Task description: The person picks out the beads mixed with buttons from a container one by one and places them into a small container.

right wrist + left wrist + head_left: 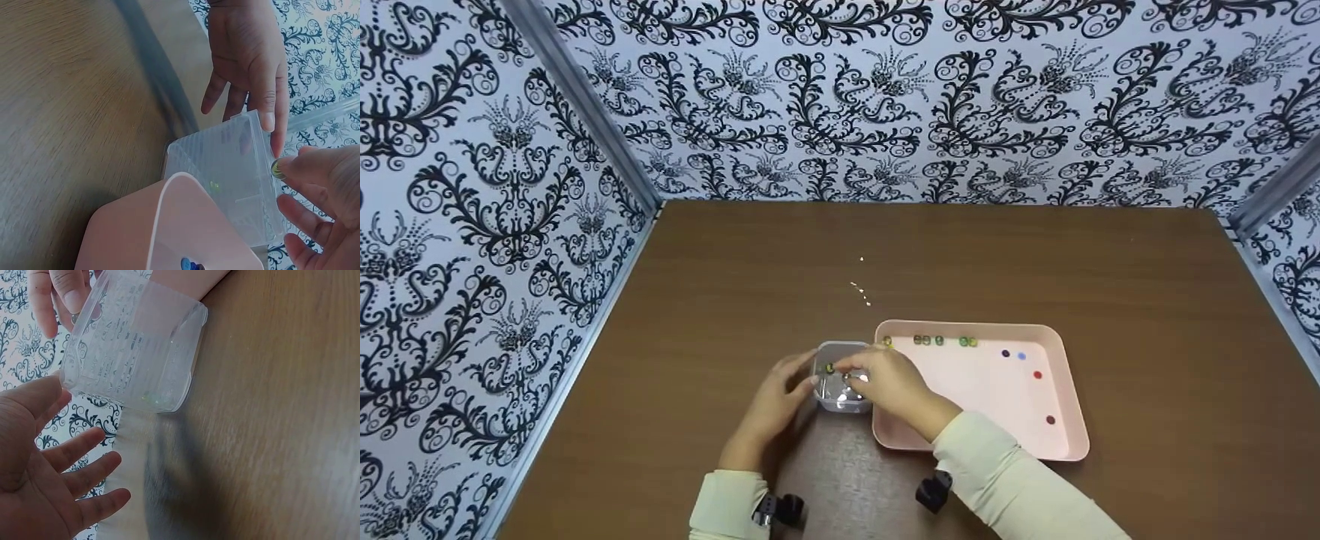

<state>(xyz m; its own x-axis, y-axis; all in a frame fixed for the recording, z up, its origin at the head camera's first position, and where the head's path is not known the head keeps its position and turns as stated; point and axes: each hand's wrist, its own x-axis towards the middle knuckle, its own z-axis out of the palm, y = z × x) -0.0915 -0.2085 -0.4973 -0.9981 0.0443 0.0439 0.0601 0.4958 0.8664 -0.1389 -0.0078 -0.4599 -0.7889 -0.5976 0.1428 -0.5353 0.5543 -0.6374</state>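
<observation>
On the left side of the brown wood-grain tabletop [720, 285], the left hand [771, 401] sets its thumb against the rim of a small, clear plastic, rounded-corner container [844, 406]. Its fingers are mostly straight and spread, not wrapped around the container; this light touch probably serves to steady the walls while leaving the mouth uncovered. Inside lies a yellow-green glass marble [214, 185], where the walls keep it from rolling off.

At the container's mouth, a green-and-yellow glass ball [277, 169] sits between the thumb and finger of the right hand [894, 381]. The tips pinch closely, as something so small and slick seems to need, while the other fingers stay loosely bent.

Just beside the container, on its right, stands a shallow pink rectangular tray [990, 382]; whether they touch is hard to tell. That closeness likely keeps the reach short. Greenish glass marbles [939, 340] line the tray's far wall, perhaps having rolled against it. Farther right, small round dark, blue and red pieces [1038, 374] lie apart on the tray floor, contained by its raised sides.
</observation>
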